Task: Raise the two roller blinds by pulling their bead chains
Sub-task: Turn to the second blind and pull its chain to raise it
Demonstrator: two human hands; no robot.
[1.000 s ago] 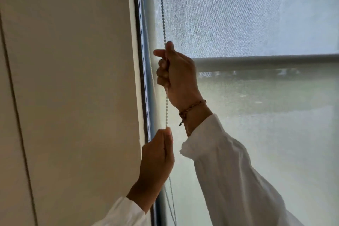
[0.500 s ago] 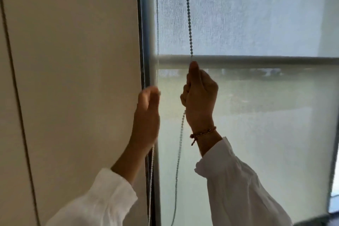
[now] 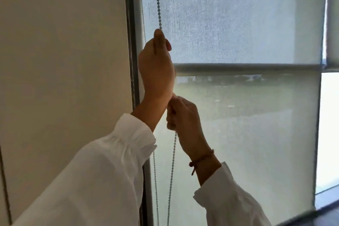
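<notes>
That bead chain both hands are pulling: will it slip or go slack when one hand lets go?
Probably floppy: the bead chain hangs in a loose curve below the right hand. Above the left hand it runs straight, so likely taut only under pull. The beads should resist slipping.

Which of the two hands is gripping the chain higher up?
The left hand, bare-wristed, grips the bead chain above the blind's bottom bar. The right hand, with the braided bracelet, holds it below.

bead chain (image 3: 158, 2) cut off above, hidden inside left hand (image 3: 156, 68)
</notes>
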